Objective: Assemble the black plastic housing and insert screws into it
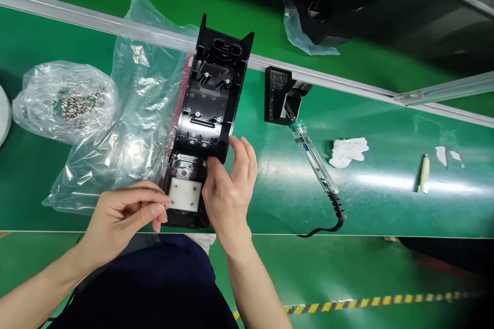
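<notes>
A long black plastic housing (208, 97) lies open-side up on the green bench, with ribs and small posts inside. Near its front end sits a white rectangular plate (185, 195) with a metal fastener at each corner. My left hand (129, 211) is closed in a pinch beside the plate's left edge; a tiny yellowish bit shows at the fingertips, too small to name. My right hand (229, 190) holds the housing's right edge, its thumb and fingers bent around the rim. Its lower fingers are partly hidden.
At left, a clear bag (79, 105) contains many small metal parts, and a larger clear plastic bag (135, 113) lies alongside the housing. A soldering iron (316, 159) rests in a black stand (278, 95). Further right are a white glove (348, 151) and a yellowish cylinder (423, 175).
</notes>
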A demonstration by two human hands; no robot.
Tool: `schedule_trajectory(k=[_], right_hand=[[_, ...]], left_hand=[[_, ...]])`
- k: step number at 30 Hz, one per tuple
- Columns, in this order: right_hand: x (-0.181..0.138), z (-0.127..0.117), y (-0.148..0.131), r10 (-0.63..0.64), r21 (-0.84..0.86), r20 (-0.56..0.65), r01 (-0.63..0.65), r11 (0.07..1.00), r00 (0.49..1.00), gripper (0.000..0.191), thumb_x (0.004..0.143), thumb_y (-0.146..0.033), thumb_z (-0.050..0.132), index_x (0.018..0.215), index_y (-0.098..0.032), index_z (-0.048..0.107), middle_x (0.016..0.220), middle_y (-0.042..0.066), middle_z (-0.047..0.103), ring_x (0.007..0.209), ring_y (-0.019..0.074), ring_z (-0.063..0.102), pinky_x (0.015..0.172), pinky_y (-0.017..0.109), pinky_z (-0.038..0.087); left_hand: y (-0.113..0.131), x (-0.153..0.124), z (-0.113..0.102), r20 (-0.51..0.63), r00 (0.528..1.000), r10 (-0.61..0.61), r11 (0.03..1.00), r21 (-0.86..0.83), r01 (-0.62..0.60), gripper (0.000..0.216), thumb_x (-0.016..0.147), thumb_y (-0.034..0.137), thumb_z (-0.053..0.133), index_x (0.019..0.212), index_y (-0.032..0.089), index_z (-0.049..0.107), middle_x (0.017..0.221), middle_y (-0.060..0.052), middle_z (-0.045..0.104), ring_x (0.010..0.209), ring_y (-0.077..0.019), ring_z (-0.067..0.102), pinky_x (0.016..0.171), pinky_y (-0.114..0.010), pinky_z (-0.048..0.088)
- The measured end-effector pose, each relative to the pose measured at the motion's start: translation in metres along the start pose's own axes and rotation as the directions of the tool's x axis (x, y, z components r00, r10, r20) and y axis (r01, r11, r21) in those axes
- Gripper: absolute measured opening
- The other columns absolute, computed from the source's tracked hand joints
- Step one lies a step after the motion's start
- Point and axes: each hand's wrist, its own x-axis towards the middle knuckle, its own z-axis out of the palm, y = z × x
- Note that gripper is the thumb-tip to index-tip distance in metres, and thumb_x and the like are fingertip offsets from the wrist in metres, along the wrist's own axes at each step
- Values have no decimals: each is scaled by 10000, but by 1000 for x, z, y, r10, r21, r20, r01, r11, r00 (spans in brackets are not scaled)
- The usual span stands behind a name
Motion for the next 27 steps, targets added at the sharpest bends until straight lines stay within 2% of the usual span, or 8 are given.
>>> schedule_trajectory(k=[5,10,17,22,27], right_hand=[[4,7,-5,76,-138,99,-62,989,992,327,923,-42,359,779,-30,653,1355,183,330,1284,391,282,1021,598,347],[3,7,-8,95,-152,135,-75,986,986,343,915,-47,354,778,-42,668,1379,177,301,1307,402,236,1013,632,323],[-1,4,-7,79,-147,85,-66,987,993,293,977,-87,418,833,-47,671,1350,186,338,1291,383,286,1002,623,351],[-4,2,-8,78,-136,55,-70,988,995,309,982,-91,427,773,-49,650,1341,181,353,1292,378,291,1005,617,354],[-6,4,-10,77,-174,65,-65,983,995,326,978,-84,408,779,-50,664,1363,180,329,1302,386,270,1026,626,308]], left_hand=[[7,1,-3,21,1000,18,998,66,-19,39,821,247,658,812,221,686,766,-40,572,610,-87,555,522,-159,482],[9,3,-8,29,996,83,991,103,-86,28,826,224,644,801,216,654,810,-42,547,676,-77,544,572,-127,471],[7,0,-14,11,996,85,992,95,-85,8,818,213,649,814,206,652,824,-53,548,688,-85,555,589,-131,485],[8,1,-13,11,997,82,990,112,-83,22,817,221,652,800,209,650,811,-49,542,673,-81,546,574,-128,476],[9,1,-7,12,995,98,988,119,-98,29,821,223,648,796,210,648,801,-44,540,665,-78,548,572,-126,472]])
